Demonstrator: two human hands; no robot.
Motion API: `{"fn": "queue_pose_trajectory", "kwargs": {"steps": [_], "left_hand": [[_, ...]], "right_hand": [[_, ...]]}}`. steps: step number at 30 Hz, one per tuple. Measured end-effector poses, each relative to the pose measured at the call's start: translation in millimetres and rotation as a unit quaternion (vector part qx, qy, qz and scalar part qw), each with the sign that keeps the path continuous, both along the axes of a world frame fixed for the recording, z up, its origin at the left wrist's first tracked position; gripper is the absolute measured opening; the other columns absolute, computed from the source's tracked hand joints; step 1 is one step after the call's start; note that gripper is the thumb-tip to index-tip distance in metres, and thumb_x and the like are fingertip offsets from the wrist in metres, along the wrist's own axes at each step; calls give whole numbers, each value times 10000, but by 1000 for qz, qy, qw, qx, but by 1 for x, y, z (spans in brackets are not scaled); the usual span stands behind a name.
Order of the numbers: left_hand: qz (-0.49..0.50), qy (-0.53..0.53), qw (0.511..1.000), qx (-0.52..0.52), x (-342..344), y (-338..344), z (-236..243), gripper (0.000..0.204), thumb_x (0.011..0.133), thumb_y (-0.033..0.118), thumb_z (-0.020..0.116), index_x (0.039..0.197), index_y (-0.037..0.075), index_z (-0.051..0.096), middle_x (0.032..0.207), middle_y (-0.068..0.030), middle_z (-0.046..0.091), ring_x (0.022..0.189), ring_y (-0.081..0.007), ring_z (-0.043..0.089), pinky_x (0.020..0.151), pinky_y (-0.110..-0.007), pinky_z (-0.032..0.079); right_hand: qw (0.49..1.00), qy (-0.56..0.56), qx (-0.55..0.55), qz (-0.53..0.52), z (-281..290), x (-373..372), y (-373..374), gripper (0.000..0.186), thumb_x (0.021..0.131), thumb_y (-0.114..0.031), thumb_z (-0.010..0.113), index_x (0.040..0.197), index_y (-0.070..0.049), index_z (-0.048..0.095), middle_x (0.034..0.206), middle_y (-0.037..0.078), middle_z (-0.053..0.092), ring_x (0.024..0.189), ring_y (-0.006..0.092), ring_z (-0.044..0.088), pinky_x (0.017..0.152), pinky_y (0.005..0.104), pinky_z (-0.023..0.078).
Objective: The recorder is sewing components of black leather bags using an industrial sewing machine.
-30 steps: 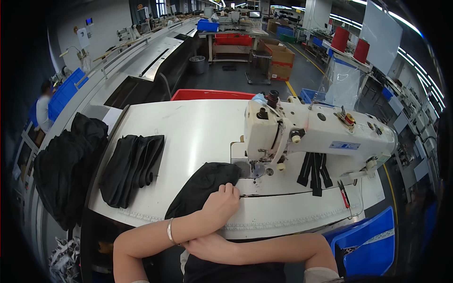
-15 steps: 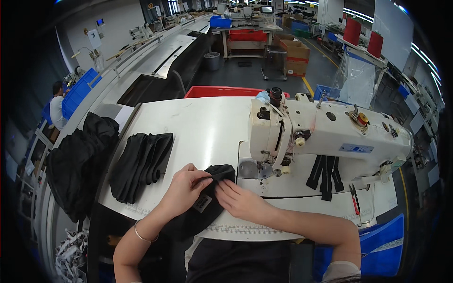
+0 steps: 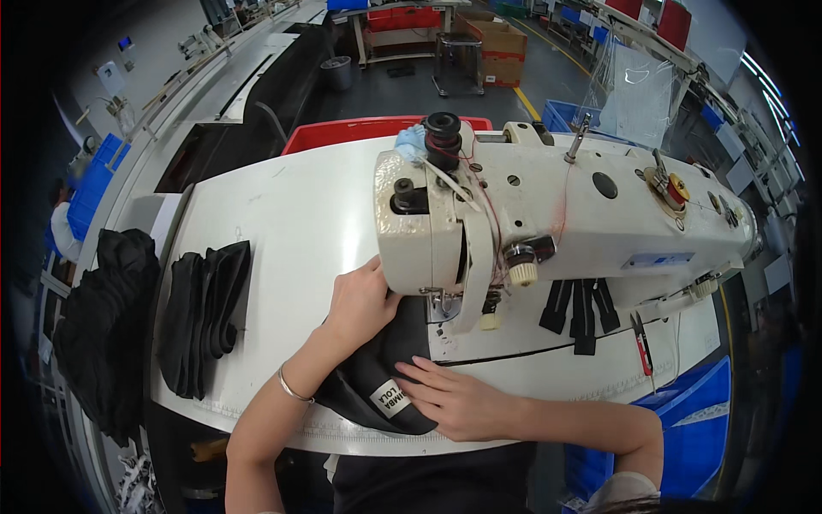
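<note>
A black fabric piece (image 3: 374, 351) with a white printed label (image 3: 390, 397) lies under the needle end of a white sewing machine (image 3: 582, 214). My left hand (image 3: 360, 308) is closed on its upper part, left of the presser foot (image 3: 443, 304), fingertips partly hidden by the machine head. My right hand (image 3: 454, 403) rests open on the lower part beside the label, fingers stretched out and a little apart.
Folded black pieces (image 3: 201, 325) and a black fabric pile (image 3: 103, 334) lie left. Black strips (image 3: 580, 313) and red-handled snips (image 3: 642, 347) are right. A blue bin (image 3: 702, 437) is below right, a red bin (image 3: 342, 128) behind. A person (image 3: 64, 227) sits far left.
Both hands came apart from their earlier low position. My left hand moved up toward the needle with the fabric; my right slid down beside the label. The head view tipped down.
</note>
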State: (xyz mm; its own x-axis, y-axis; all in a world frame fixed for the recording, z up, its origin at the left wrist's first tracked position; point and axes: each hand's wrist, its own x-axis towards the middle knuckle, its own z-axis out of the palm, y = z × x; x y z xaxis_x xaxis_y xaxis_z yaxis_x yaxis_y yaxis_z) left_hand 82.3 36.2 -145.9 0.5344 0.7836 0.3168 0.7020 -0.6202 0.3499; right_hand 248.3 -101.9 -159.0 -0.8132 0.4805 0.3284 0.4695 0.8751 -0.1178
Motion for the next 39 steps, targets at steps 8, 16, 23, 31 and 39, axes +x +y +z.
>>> {"fn": "queue_pose_trajectory", "kwargs": {"steps": [8,16,23,31,39], "left_hand": [[-108,-77,988,-80,5,49,-1,248,734,121,677,970,43,669,870,-126,678,796,-305,656,721,-377,517],[-54,-56,988,-132,-24,33,19,248,746,102,673,984,33,665,891,-130,675,824,-290,654,753,-361,507],[-59,-71,981,-172,-54,4,21,248,756,86,670,996,26,661,910,-134,673,849,-276,651,781,-348,498],[-96,-118,974,-168,-50,20,45,248,768,67,666,1010,17,656,931,-138,670,877,-261,649,813,-332,489],[-316,-193,919,-131,-36,-130,108,238,691,-58,560,875,23,685,943,-113,678,870,-237,633,715,-340,509]], "right_hand": [[1000,-28,-13,2,-6,11,33,450,738,-225,536,1119,7,597,1210,148,560,1268,352,429,1096,471,309],[944,-267,193,-19,-1,13,37,408,959,-199,359,1318,-14,420,1323,71,497,1226,211,473,1092,342,330],[992,-63,-64,-87,-3,25,23,436,784,-187,553,1171,13,552,1239,142,535,1214,285,473,1006,388,395],[940,183,-52,-284,41,49,-3,238,764,-100,637,976,7,615,959,138,642,815,272,655,670,342,542],[724,-183,348,-567,7,175,53,178,759,-100,605,926,-47,640,867,96,600,829,282,606,793,430,463]]}}
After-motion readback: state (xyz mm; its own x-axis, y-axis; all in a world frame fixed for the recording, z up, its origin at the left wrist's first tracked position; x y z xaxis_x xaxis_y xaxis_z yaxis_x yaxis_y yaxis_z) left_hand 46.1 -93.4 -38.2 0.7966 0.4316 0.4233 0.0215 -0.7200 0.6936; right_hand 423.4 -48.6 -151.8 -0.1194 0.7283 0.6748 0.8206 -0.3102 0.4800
